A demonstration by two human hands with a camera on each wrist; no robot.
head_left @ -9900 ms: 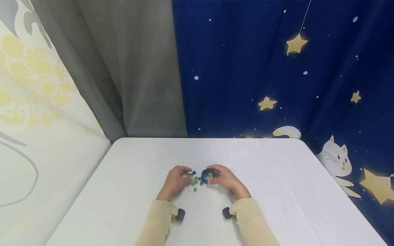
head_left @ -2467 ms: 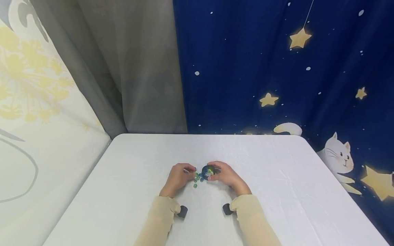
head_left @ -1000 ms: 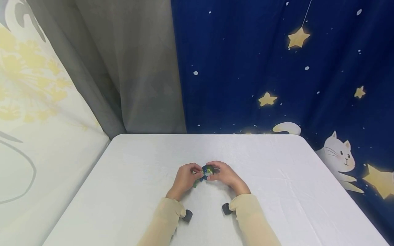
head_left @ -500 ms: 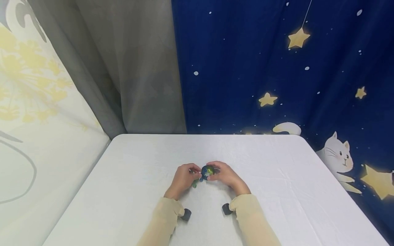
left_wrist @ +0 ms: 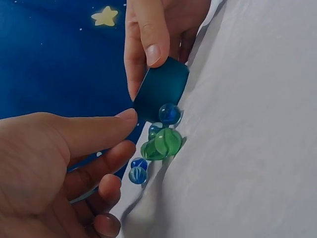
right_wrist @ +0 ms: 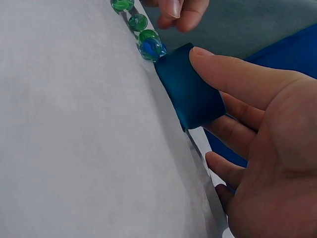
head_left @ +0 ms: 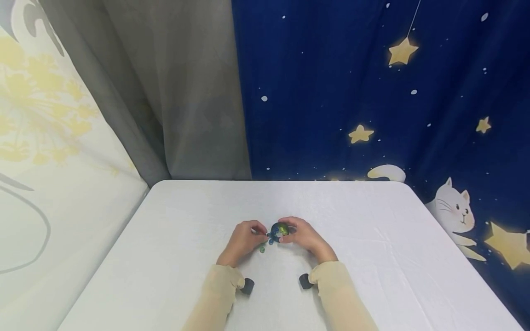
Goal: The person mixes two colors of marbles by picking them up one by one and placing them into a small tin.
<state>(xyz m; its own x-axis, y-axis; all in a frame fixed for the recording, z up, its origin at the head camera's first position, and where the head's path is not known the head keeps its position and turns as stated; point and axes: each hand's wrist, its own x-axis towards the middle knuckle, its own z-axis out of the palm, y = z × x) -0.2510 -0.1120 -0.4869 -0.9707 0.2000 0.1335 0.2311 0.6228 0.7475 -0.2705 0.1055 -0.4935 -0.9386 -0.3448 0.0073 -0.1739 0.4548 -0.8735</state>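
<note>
My right hand (head_left: 305,238) holds a small teal cup (right_wrist: 190,89) between thumb and fingers, low at the white tabletop. In the head view its mouth faces up, with yellow-green and blue colours showing inside. My left hand (head_left: 243,239) is just left of the cup, thumb and forefinger apart, with nothing visible between them. Beside the cup lie loose glass marbles: a blue marble (left_wrist: 170,114) against its wall in the left wrist view, a green marble (left_wrist: 168,142) behind, and smaller blue ones. Nearer me sits a separate green marble (head_left: 262,249). My left fingers partly hide the marbles.
A white-covered table (head_left: 186,216) spreads around both hands. Beyond its far edge hang a grey curtain (head_left: 203,92) and a blue curtain with stars (head_left: 314,92). A black wrist device (head_left: 247,286) is on the left sleeve, another (head_left: 305,281) on the right.
My left hand reached to the cup's rim and has drawn back left, uncovering marbles. The right hand and cup have stayed nearly in place. Fewer loose marbles show than in the oldest frame.
</note>
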